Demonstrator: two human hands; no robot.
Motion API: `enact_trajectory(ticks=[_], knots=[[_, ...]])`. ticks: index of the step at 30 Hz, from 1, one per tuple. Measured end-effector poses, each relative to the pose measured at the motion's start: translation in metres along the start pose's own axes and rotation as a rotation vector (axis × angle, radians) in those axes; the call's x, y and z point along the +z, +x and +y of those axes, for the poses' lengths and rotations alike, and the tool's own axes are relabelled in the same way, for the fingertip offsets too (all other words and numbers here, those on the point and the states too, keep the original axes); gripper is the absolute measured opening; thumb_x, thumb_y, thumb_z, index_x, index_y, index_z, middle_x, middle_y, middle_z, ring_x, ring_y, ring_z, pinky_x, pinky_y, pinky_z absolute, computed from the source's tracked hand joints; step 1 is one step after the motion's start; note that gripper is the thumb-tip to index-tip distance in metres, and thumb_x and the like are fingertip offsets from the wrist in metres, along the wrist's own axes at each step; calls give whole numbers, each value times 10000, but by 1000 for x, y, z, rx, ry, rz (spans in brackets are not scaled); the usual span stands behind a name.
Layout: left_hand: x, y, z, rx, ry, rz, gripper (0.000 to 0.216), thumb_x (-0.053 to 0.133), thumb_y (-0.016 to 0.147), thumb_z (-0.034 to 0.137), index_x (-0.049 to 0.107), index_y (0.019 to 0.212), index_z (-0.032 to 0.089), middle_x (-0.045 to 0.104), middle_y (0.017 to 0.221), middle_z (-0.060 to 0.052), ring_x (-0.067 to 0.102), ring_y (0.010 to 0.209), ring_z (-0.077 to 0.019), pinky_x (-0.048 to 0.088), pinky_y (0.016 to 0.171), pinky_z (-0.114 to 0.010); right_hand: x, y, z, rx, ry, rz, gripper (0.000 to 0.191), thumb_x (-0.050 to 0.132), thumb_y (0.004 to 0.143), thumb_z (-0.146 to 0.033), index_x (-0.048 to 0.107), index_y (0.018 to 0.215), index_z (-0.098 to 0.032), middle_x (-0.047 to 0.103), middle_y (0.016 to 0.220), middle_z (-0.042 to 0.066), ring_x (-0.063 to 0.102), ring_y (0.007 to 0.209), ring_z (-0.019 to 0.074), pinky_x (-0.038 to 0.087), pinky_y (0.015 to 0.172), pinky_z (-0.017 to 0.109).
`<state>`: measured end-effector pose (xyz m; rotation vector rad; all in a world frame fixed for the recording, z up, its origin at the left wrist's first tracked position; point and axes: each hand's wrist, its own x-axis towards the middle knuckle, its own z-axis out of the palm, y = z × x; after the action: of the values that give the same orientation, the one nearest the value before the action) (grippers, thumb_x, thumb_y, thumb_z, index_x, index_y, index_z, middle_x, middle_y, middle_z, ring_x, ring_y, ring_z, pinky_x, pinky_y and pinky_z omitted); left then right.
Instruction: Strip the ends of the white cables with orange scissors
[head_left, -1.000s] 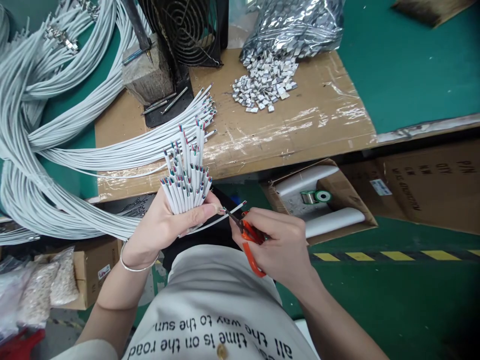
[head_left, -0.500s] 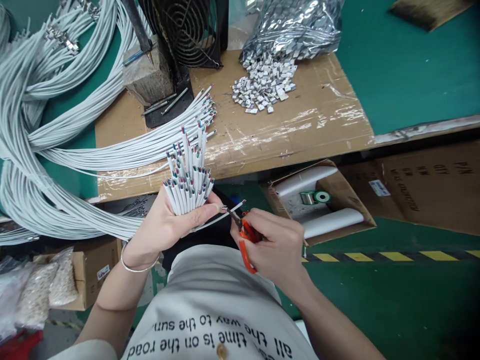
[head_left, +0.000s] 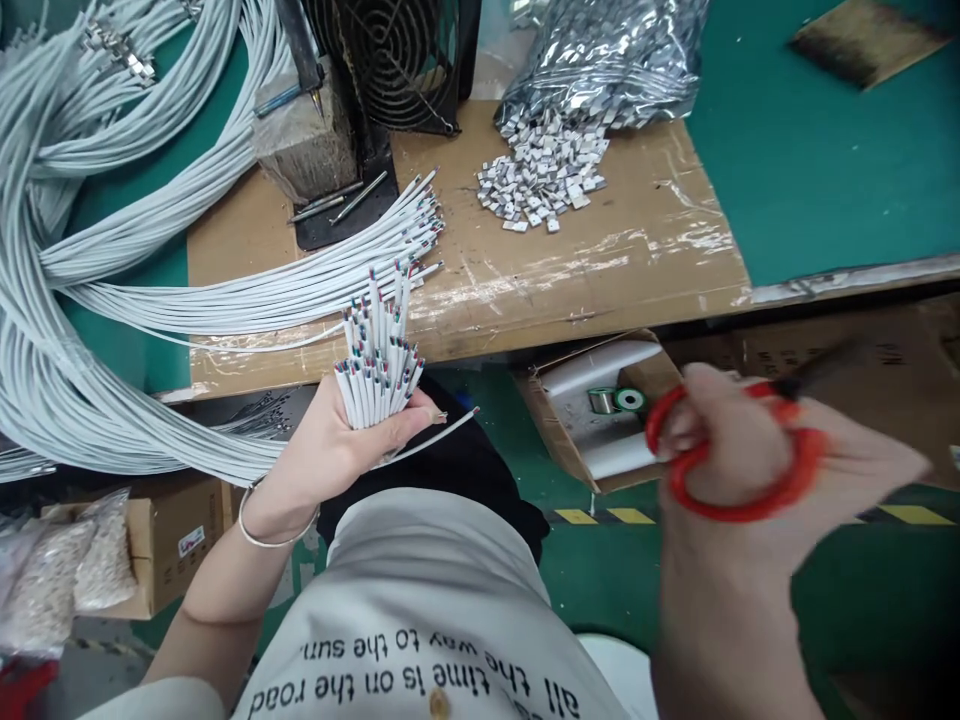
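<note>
My left hand (head_left: 352,440) is closed around a thick bundle of white cables (head_left: 379,370), whose cut ends point up and show small coloured wires. One cable (head_left: 442,437) sticks out sideways below my thumb. Far to the right, away from the bundle, my right hand (head_left: 735,450) is smeared by motion, with fingers through the red handles of scissors (head_left: 757,510). Their dark blades point right and are blurred. Behind my left hand, more white cables (head_left: 322,290) lie fanned on the cardboard sheet (head_left: 600,270), their ends to the right.
A small fan (head_left: 397,60) stands at the back beside a soldering iron (head_left: 300,45) on a block (head_left: 304,140). Small metal connectors (head_left: 547,170) spill from a silvery bag (head_left: 615,60). Below the table edge, an open carton (head_left: 562,440) holds solder spools (head_left: 628,400).
My right hand has swung away to the right with the scissors, off the single cable beside the bundle. My left hand still grips the bundle in about the same place.
</note>
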<state>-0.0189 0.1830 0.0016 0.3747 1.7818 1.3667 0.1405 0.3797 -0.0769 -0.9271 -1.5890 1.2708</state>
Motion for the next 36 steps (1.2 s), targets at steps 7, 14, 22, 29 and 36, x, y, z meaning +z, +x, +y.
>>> enact_trajectory(ticks=[7, 14, 22, 29, 36], knots=[[-2, 4, -4, 8, -35, -57, 207, 813, 902, 320, 761, 875, 122, 524, 564, 40, 404, 463, -53, 308, 407, -171, 14, -26, -4, 148, -80, -100, 388, 822, 846, -312, 638, 522, -204, 525, 461, -29, 444, 430, 113, 329, 463, 301], [-1, 3, -4, 40, -9, -73, 191, 792, 925, 301, 745, 869, 125, 549, 591, 40, 422, 467, -46, 343, 424, -166, 19, -27, -16, 82, -67, -276, 302, 799, 876, -297, 638, 631, -222, 455, 546, -38, 357, 501, 118, 279, 484, 314], [2, 4, -3, 69, -10, -88, 158, 787, 932, 275, 745, 879, 132, 560, 631, 45, 428, 485, -36, 338, 421, -154, 20, -35, -18, -64, -92, -549, 362, 741, 917, -198, 510, 638, -207, 402, 597, -49, 338, 536, 100, 258, 484, 278], [8, 1, 1, 64, 29, -15, 113, 768, 923, 227, 744, 858, 137, 555, 618, 44, 422, 511, -42, 305, 411, -145, 20, -45, -27, -20, -174, -776, 399, 700, 925, -219, 420, 640, -205, 408, 623, -48, 355, 556, 88, 286, 488, 250], [9, -1, 1, 66, 64, -18, 111, 742, 921, 196, 729, 825, 141, 549, 593, 49, 418, 506, -46, 331, 439, -152, 24, -48, -28, 5, -190, -862, 388, 660, 888, -164, 366, 639, -207, 382, 626, -50, 327, 565, 88, 259, 511, 268]])
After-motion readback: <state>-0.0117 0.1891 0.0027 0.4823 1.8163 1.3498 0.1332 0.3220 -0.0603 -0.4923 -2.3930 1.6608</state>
